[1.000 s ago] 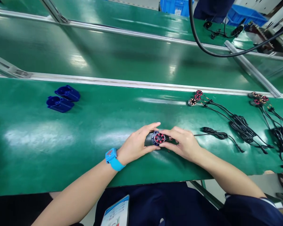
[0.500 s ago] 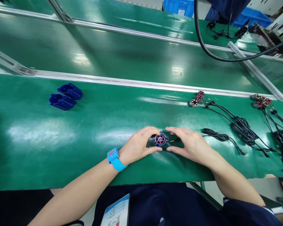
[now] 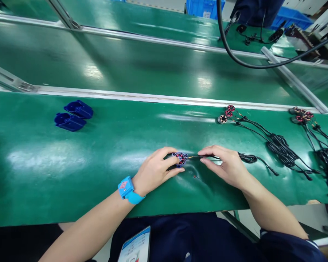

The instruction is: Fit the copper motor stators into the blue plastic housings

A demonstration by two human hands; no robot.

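A small round motor stator (image 3: 180,158) with red windings sits in a blue housing on the green belt (image 3: 125,145). My left hand (image 3: 154,170) curls around it, fingers pinching the blue housing from the left; a blue wristband is on that wrist. A thin black cable (image 3: 235,157) runs from the motor to the right. My right hand (image 3: 225,165) lies just right of the motor, its fingers pinching this cable close to the motor.
Two blue plastic housings (image 3: 72,115) lie at the left of the belt. Further stators with coiled black cables (image 3: 278,145) lie at the right, and another bundle (image 3: 325,153) at the far right edge. A metal rail (image 3: 153,97) bounds the belt behind.
My right hand has let go of the motor and moved slightly right onto its cable. My left hand shifted the motor a little to the left and keeps hold of it.
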